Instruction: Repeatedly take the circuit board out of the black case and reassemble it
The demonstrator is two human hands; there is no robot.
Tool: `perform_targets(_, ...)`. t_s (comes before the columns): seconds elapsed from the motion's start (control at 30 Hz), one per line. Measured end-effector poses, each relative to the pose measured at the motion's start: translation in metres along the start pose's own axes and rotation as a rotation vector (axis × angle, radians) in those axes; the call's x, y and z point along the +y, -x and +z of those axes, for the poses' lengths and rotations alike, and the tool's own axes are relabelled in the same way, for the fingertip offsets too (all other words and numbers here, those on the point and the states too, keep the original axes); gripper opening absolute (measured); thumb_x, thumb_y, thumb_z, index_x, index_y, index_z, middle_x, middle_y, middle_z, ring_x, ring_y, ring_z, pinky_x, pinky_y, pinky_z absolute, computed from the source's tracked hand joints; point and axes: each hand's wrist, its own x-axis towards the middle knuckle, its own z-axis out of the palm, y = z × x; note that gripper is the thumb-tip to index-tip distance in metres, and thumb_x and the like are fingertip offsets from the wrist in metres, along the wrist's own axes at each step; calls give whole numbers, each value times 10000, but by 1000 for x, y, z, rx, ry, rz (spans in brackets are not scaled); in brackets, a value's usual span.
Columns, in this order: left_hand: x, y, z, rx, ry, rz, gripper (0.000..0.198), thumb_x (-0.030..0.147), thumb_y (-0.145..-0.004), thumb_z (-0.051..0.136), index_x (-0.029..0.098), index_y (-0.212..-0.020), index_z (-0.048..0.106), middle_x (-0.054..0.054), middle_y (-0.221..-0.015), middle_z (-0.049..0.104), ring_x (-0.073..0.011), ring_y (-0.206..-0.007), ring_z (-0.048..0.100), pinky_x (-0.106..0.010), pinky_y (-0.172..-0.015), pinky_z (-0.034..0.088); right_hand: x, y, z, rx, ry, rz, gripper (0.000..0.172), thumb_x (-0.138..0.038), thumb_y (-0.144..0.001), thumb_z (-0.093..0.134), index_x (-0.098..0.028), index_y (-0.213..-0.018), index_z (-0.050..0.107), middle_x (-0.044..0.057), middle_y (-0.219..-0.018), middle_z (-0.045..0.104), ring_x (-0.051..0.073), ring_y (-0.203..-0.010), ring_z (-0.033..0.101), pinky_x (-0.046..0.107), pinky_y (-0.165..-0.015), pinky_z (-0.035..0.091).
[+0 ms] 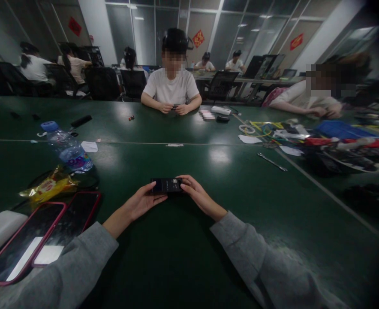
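Observation:
Between my two hands is a small dark handheld device point(166, 185) with a lit screen, held sideways just over the green table point(176, 249). My left hand point(142, 199) grips its left end, thumb on top and fingers beneath. At the right end, my right hand point(194, 191) pinches it with the thumb on the front and the fingers behind. Small white marks show on the screen, too tiny to read. The underside of the device is hidden by my fingers and the table side.
To the left lie two red-edged phones point(76, 210), a white case point(3, 231), a yellow snack wrapper point(49, 186) and a plastic bottle point(69, 148). A wrench point(272, 162) and a heap of cables point(269, 131) are at right. Across the table sits a person point(173, 81).

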Motion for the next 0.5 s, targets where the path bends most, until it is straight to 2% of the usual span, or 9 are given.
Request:
perform_targets(0.2,1,0,-1,15,-5,-4,513,199,-878,600,84,-1342,413,-206,-1272,576,-318,-1181,587,-451,-1102,390,2,2,2,12,110,-75,274,-361,-925,521,-276,-1184,547,44,-1197,570,211,-1154,538,431,-1033,405)
perform_targets(0.27,0,-1,-1,10,-9,-2,508,206,-881,601,85,-1338,415,-205,-1283,571,-314,-1185,584,-451,-1104,388,0,3,4,9,180,-119,356,-380,-899,569,-284,-1238,513,53,-1239,546,220,-1166,536,443,-1036,408)
perform_targets(0.37,0,-1,-2,3,-25,-4,513,208,-882,602,78,-1339,408,-215,-1298,560,-305,-1188,582,-439,-1105,385,-4,7,9,-6,323,-214,589,-364,-799,708,-294,-1322,448,69,-1315,491,247,-1219,499,461,-1052,401)
perform_targets(0.5,0,0,-1,0,-43,-7,515,206,-883,606,83,-1343,409,-219,-1322,540,-303,-1203,571,-432,-1106,379,-5,9,12,-1,457,-280,608,-314,-789,722,-305,-1332,450,70,-1294,501,256,-1217,491,486,-1049,400)
